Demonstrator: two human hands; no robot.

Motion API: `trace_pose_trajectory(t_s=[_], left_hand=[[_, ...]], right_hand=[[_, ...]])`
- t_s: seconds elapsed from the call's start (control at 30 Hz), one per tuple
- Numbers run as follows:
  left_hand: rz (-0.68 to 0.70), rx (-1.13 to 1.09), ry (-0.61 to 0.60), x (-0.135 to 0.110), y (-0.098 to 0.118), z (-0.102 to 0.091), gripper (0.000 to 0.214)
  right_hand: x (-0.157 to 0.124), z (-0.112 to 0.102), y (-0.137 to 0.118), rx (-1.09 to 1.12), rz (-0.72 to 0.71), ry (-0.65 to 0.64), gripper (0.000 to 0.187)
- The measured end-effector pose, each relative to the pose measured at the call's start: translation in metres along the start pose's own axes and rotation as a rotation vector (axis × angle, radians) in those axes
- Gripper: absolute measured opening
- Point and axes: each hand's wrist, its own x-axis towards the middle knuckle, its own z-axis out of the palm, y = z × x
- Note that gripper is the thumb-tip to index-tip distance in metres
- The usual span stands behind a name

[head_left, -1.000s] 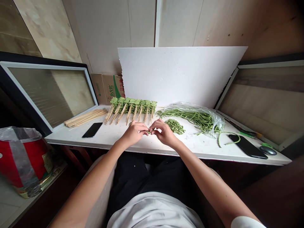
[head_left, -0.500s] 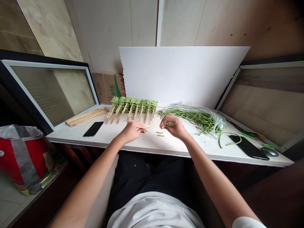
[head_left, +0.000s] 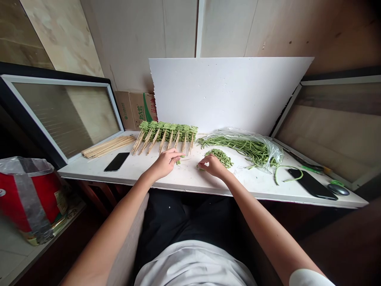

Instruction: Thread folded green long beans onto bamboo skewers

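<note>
Pinching a cut bean piece (head_left: 200,168) in the right hand (head_left: 212,166), with the left hand (head_left: 165,163) spread, its grip unclear; loaded bean skewers (head_left: 168,133) stand finished, while bagged whole beans (head_left: 250,147) and bare skewers (head_left: 108,146) remain.

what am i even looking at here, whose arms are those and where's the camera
These pictures come from a camera worn on a person's head, looking down at their own arms. Their left hand is stretched out, fingers extended, near a row of wooden skewers threaded with green pieces. Their right hand curls down beside a heap of cut green beans; whether it holds a piece is hard to tell. Long green beans in a plastic bag also lie on the white table.
</note>
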Motion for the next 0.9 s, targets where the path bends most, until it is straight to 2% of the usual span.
trace_pose_trajectory(t_s=[0.07,0.17,0.3,0.37,0.47,0.6,0.77,0.9], left_hand=[[0.021,-0.009,-0.009,0.0,-0.003,0.001,0.03],[0.05,-0.047,-0.008,0.0,-0.005,0.003,0.031],[0.042,-0.085,0.009,-0.001,0.0,0.008,0.032],[0.03,-0.094,0.02,-0.001,0.004,0.011,0.035],[0.038,-0.114,0.023,0.0,0.011,0.017,0.038],[0.007,-0.065,0.045,0.001,0.014,0.019,0.043],[-0.037,0.019,0.063,0.001,0.009,0.015,0.009],[0.016,0.045,0.039,0.0,0.006,0.015,0.007]], right_hand=[[-0.001,0.001,0.003,-0.064,-0.023,0.03,0.008],[-0.001,-0.007,-0.003,-0.044,-0.04,0.082,0.021],[-0.001,-0.025,-0.038,0.196,-0.046,0.05,0.042],[-0.002,-0.03,-0.058,0.341,-0.075,0.022,0.043],[-0.003,-0.031,-0.079,0.402,-0.167,0.068,0.042],[-0.003,-0.028,-0.081,0.393,-0.211,0.154,0.033],[-0.003,-0.029,-0.076,0.401,-0.166,0.173,0.031],[-0.003,-0.025,-0.079,0.335,-0.238,0.198,0.028]])
